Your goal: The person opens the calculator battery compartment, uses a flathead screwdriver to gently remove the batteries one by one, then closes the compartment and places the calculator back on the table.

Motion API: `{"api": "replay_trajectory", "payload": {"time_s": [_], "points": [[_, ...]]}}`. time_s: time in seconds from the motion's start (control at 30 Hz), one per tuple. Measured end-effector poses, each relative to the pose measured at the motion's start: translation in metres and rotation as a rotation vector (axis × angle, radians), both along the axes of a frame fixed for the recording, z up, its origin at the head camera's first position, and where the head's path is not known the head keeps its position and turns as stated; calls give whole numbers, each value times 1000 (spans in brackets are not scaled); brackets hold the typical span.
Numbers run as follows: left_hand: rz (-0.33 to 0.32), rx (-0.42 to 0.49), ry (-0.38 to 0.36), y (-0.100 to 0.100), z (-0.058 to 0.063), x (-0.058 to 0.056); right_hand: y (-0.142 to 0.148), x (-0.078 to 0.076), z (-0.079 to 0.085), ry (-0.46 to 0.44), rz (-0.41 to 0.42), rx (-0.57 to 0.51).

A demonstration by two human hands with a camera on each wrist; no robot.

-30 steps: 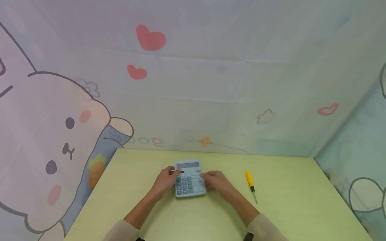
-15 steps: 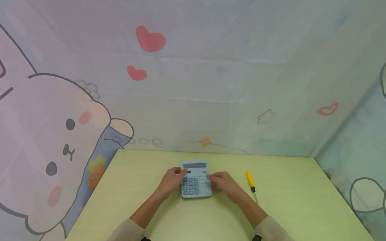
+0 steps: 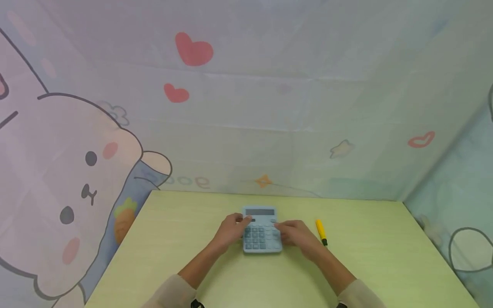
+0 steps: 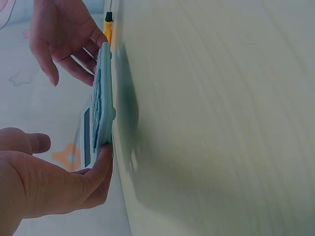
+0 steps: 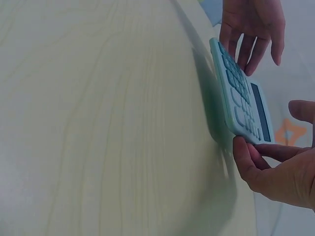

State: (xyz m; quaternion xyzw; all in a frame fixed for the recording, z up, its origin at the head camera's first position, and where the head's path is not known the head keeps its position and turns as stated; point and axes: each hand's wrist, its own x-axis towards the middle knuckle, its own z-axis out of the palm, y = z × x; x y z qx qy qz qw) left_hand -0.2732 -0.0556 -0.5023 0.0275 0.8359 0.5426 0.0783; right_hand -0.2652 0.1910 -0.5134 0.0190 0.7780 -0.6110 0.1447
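Observation:
A pale blue calculator point(image 3: 263, 236) is held face up by its two sides between the hands, and both wrist views show a shadow on the table beside it. My left hand point(image 3: 231, 231) has its fingers curled at the left edge; the left wrist view shows that thumb standing apart from the keys. At the opposite edge, my right hand point(image 3: 297, 235) supports the calculator with bent fingers, its thumb point(image 5: 300, 109) also raised clear. Parts of the fingers underneath are hidden. A screwdriver with a yellow handle point(image 3: 320, 229) lies right of the right hand, most of its shaft hidden by the forearm.
The light yellow-green table point(image 3: 185, 222) carries the calculator's surroundings and the screwdriver. Behind it hangs a printed backdrop point(image 3: 246, 102) with hearts and a cartoon rabbit, and another printed sheet point(image 3: 462, 205) borders the right side.
Both hands have moved to the right with the calculator between them, and it has turned slightly to sit straighter. The right forearm now covers most of the screwdriver's shaft.

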Motion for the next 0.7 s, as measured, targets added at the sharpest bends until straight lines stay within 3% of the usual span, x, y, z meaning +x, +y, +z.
{"api": "replay_trajectory", "payload": {"time_s": [0.7], "points": [[-20,10,-19,34,-8,1,29,15,1,-29,-84,56]]}}
